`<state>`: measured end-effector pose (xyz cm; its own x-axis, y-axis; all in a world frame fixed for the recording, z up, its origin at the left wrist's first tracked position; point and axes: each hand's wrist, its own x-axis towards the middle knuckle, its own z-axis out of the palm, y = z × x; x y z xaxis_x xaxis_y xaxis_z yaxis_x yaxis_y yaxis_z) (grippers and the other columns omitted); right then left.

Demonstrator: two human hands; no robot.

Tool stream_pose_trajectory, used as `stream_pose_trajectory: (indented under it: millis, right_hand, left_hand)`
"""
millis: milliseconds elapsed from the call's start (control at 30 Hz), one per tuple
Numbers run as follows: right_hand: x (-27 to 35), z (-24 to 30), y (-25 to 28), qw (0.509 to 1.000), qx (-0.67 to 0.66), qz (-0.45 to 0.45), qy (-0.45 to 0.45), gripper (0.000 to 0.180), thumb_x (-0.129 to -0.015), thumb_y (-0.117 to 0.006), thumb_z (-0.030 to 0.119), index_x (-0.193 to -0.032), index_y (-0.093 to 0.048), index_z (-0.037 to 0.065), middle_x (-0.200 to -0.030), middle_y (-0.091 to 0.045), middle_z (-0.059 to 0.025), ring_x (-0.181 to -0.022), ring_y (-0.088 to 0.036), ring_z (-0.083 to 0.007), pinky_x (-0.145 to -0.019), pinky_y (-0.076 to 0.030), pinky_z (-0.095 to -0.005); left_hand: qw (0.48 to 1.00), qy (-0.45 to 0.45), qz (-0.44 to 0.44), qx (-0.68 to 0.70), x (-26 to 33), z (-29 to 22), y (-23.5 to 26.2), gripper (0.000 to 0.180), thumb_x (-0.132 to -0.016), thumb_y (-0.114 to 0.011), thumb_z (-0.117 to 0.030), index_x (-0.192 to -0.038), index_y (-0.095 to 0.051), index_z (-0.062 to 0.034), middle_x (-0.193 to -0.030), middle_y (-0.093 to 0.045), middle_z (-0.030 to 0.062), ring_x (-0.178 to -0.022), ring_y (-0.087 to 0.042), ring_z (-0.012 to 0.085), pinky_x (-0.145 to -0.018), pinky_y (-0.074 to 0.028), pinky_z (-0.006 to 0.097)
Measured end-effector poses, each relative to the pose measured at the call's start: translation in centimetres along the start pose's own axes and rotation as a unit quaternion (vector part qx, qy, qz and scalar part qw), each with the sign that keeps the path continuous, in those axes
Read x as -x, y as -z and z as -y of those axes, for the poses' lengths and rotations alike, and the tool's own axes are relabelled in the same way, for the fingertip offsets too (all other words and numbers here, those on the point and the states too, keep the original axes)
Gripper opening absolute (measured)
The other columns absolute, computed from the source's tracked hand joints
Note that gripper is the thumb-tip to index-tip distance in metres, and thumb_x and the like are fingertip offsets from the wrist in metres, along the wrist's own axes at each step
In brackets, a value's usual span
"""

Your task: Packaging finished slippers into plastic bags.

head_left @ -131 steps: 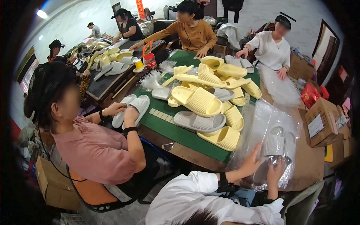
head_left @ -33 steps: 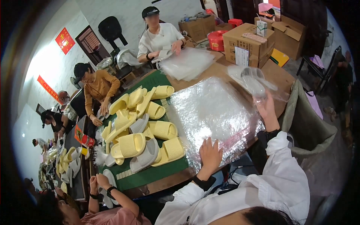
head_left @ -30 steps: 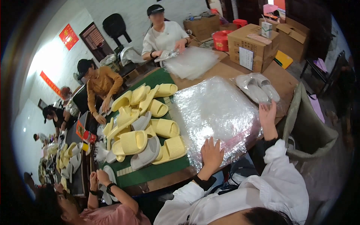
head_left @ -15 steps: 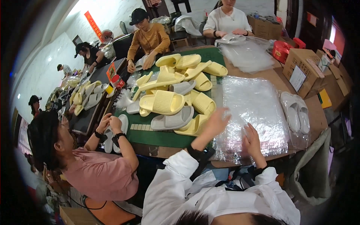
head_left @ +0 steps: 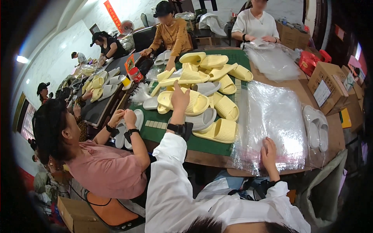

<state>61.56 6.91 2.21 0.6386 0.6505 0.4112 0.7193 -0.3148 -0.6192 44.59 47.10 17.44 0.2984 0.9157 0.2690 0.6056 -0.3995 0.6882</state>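
Observation:
My left hand (head_left: pixel 180 101) reaches over the pile, its fingers apart above a yellow slipper (head_left: pixel 197 104) with a ribbed strap; whether they touch it I cannot tell. Around it lie more yellow slippers (head_left: pixel 223 132) and a few grey ones, among them a grey slipper (head_left: pixel 204 119) just right of my wrist. My right hand (head_left: pixel 269 152) rests, fingers extended, on the near part of a stack of clear plastic bags (head_left: pixel 274 112). Right of the stack, a pair of pale grey slippers (head_left: pixel 315 126) sits in clear plastic.
A green mat (head_left: pixel 217 147) lies under the pile. A co-worker in pink (head_left: pixel 105 167) sits at left, hands by pale slippers (head_left: pixel 134 128). Across the table are co-workers in mustard (head_left: pixel 176 35) and white (head_left: pixel 254 27). A cardboard box (head_left: pixel 328 87) stands at right.
My left hand has moved left from beside the bags to over the slipper pile. My right hand stays on the bags. The mustard-sleeved co-worker now reaches toward the pile.

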Motion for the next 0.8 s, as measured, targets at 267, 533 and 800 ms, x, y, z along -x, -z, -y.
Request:
stream_pose_trajectory:
  millis: [267,533,800]
  right_hand:
    - [0.2,0.2,0.0,1.000,0.024,0.011,-0.009,0.034,-0.085,-0.053,0.011,-0.118,-0.054,0.004,-0.129,-0.049,-0.0159,-0.122,-0.043,-0.0344,-0.104,-0.030,-0.0418]
    - [0.1,0.1,-0.4,0.999,0.049,0.001,0.013,0.034,-0.085,-0.052,0.011,-0.119,-0.053,0.004,-0.130,-0.049,-0.0164,-0.122,-0.043,-0.0353,-0.104,-0.031,-0.0426]
    - [0.4,0.3,-0.4,0.998,0.069,-0.002,0.017,0.034,-0.086,-0.052,0.011,-0.119,-0.053,0.003,-0.130,-0.049,-0.0172,-0.121,-0.043,-0.0366,-0.103,-0.031,-0.0439]
  left_hand:
    - [0.998,-0.053,0.022,0.023,-7.3,-1.2,-1.2,0.072,-0.075,-0.070,-0.018,-0.135,-0.033,-0.0038,-0.114,-0.059,0.0257,-0.106,-0.057,0.0388,-0.087,-0.045,0.042]
    - [0.987,0.053,0.141,0.054,-11.4,-0.3,-3.0,0.098,-0.064,-0.078,-0.013,-0.137,-0.016,0.0118,-0.112,-0.056,0.0252,-0.096,-0.061,0.0234,-0.071,-0.052,0.032]
    - [0.973,0.030,0.164,0.159,-10.6,0.8,-4.2,0.049,-0.064,-0.076,-0.011,-0.109,-0.062,0.0036,-0.101,-0.066,0.0144,-0.085,-0.064,0.0209,-0.071,-0.051,0.031]
